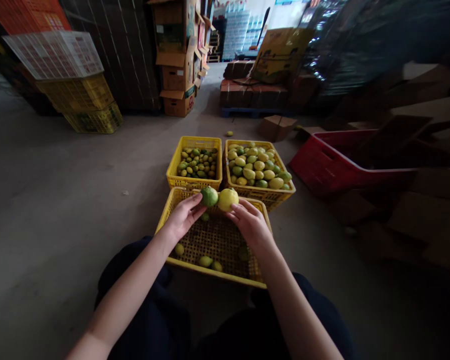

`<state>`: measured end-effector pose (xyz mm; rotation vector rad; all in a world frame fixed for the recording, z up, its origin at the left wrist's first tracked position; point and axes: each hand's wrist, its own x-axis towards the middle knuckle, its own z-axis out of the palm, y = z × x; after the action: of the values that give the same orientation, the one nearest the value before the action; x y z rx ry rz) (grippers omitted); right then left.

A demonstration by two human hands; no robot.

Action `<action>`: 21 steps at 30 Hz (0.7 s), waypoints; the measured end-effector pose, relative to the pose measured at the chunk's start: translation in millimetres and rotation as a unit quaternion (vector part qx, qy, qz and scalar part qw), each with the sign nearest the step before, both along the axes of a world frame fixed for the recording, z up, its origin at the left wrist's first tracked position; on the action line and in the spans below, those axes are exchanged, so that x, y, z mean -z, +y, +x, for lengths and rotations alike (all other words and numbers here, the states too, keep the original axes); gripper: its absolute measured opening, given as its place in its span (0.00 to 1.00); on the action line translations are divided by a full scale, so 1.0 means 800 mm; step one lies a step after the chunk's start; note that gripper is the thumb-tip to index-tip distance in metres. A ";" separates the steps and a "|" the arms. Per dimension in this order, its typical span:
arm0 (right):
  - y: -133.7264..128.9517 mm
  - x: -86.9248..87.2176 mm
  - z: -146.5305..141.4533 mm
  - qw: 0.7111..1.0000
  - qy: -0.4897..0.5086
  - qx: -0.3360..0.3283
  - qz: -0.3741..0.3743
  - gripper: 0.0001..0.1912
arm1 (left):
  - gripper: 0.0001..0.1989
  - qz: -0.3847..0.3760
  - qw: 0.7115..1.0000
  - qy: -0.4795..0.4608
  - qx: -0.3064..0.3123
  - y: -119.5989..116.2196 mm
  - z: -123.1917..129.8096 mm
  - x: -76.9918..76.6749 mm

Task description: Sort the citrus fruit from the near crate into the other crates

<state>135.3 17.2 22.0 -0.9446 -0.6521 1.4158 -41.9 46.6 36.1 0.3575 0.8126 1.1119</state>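
Note:
My left hand (184,215) holds a green citrus fruit (209,196) in its fingers. Beside it, a yellow lemon (228,200) is held by my right hand (248,221). The two fruits are side by side, above the far part of a yellow crate (217,279) with several green-yellow fruits on its perforated bottom. Behind it on the left, a second yellow crate (194,184) holds many small greenish fruits. To the right of that one, a third yellow crate (270,196) is filled with larger yellow and green lemons.
A red crate (318,167) stands at the right, near cardboard pieces (427,210). Stacked crates (77,92) are at the back left, cardboard boxes (176,77) at the back middle. One loose fruit (229,133) and a small carton (277,127) lie on the floor behind the crates.

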 end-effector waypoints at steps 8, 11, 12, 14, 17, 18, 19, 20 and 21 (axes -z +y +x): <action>0.001 0.004 0.002 1.000 0.029 -0.002 -0.006 0.18 | 0.03 0.041 0.999 0.021 -0.014 0.000 -0.001 0.001; 0.002 0.006 0.004 1.000 0.025 -0.012 -0.008 0.16 | 0.02 0.030 0.999 0.039 -0.021 0.000 0.000 0.000; 0.002 0.007 0.004 1.000 0.023 -0.015 -0.011 0.16 | 0.03 0.031 0.998 0.047 -0.020 0.000 0.000 -0.001; 0.002 0.007 0.004 0.999 0.018 -0.023 -0.018 0.16 | 0.05 0.046 0.997 0.063 -0.001 -0.002 0.001 -0.002; 0.001 0.004 0.001 0.999 0.001 -0.025 -0.023 0.16 | 0.10 0.083 0.992 0.081 0.046 -0.005 0.002 -0.003; 0.000 0.003 -0.001 0.999 -0.009 -0.025 -0.021 0.16 | 0.11 0.089 0.991 0.081 0.056 -0.005 0.002 -0.002; -0.001 0.002 -0.002 0.999 -0.021 -0.025 -0.017 0.17 | 0.12 0.091 0.991 0.078 0.061 -0.006 0.002 -0.001; -0.002 0.002 -0.003 0.999 -0.033 -0.026 -0.013 0.18 | 0.12 0.089 0.992 0.071 0.061 -0.006 0.002 -0.001; -0.003 0.001 -0.005 0.999 -0.044 -0.028 -0.011 0.19 | 0.11 0.084 0.993 0.064 0.058 -0.005 0.002 0.000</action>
<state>131.7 14.6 21.4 -1.0175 -0.7351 1.4395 -40.3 42.3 35.7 0.6154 0.8010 1.0587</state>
